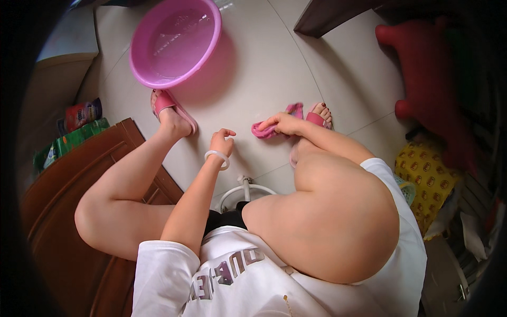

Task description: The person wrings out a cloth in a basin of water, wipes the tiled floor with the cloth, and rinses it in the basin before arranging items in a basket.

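My right hand (286,123) grips a pink patterned cloth (264,130) beside my right foot; part of the cloth hangs behind the hand towards the pink slipper (316,119). Between my knees, my left hand (222,142) hangs above the floor, holding nothing, its fingers loosely bent and apart. A white bangle (217,159) circles the left wrist. Beyond my left foot, in its own pink slipper (165,102), a pink plastic basin (216,43) with clear water in it rests on the tiles.
A brown wooden door (130,138) and packets (82,115) are at the left. Under me is a stool's white ring base (247,187). A red animal-shaped toy (425,71), a yellow patterned cloth (425,174) and a green basket (406,191) are at the right. Dark furniture (328,16) stands ahead.
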The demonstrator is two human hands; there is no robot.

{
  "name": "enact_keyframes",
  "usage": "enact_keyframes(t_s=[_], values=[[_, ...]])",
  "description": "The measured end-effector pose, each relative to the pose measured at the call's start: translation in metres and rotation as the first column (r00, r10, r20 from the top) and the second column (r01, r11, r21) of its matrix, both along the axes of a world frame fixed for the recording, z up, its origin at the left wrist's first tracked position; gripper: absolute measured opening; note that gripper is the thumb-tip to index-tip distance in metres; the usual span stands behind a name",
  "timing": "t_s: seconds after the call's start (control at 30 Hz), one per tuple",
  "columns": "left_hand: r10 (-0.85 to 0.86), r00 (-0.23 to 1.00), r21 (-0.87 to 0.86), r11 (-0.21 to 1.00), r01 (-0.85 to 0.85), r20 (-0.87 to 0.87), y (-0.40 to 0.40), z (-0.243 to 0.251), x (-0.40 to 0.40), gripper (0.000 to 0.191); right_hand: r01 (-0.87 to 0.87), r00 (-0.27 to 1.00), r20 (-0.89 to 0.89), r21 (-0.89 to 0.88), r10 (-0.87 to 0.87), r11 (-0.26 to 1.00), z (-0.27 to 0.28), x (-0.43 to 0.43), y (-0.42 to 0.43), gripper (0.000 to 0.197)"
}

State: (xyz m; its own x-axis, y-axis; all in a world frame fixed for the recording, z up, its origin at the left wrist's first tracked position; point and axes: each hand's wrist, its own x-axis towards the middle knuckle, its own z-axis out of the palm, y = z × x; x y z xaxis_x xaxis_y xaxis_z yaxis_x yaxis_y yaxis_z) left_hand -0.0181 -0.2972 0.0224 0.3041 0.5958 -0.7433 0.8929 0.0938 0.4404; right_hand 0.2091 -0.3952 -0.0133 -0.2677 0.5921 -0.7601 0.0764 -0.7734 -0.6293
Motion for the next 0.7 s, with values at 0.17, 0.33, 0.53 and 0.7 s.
enact_keyframes(t_s=[0.17, 0.33, 0.53, 0.7], values=[[0.196, 0.965, -0.225, 0.962, -0.155, 0.176, -0.004, 0.011, 0.004, 0.028, 0.298, 0.769, -0.525, -0.212, -0.366, 0.931, 0.06, 0.013, 0.024, 0.06], [0.226, 0.933, -0.176, 0.968, -0.181, 0.28, 0.011, 0.045, 0.016, 0.035, 0.287, 0.739, -0.623, -0.051, -0.256, 0.956, 0.142, 0.037, 0.048, 0.067], [0.171, 0.825, -0.183, 0.979, -0.083, 0.538, 0.032, 0.101, 0.027, 0.04, 0.281, 0.814, -0.562, 0.161, -0.146, 0.946, 0.238, 0.036, 0.056, 0.06], [0.087, 0.685, -0.147, 0.989, 0.03, 0.724, 0.039, 0.178, 0.031, 0.047, 0.252, 0.875, -0.481, 0.361, -0.052, 0.898, 0.285, 0.026, 0.05, 0.06]])
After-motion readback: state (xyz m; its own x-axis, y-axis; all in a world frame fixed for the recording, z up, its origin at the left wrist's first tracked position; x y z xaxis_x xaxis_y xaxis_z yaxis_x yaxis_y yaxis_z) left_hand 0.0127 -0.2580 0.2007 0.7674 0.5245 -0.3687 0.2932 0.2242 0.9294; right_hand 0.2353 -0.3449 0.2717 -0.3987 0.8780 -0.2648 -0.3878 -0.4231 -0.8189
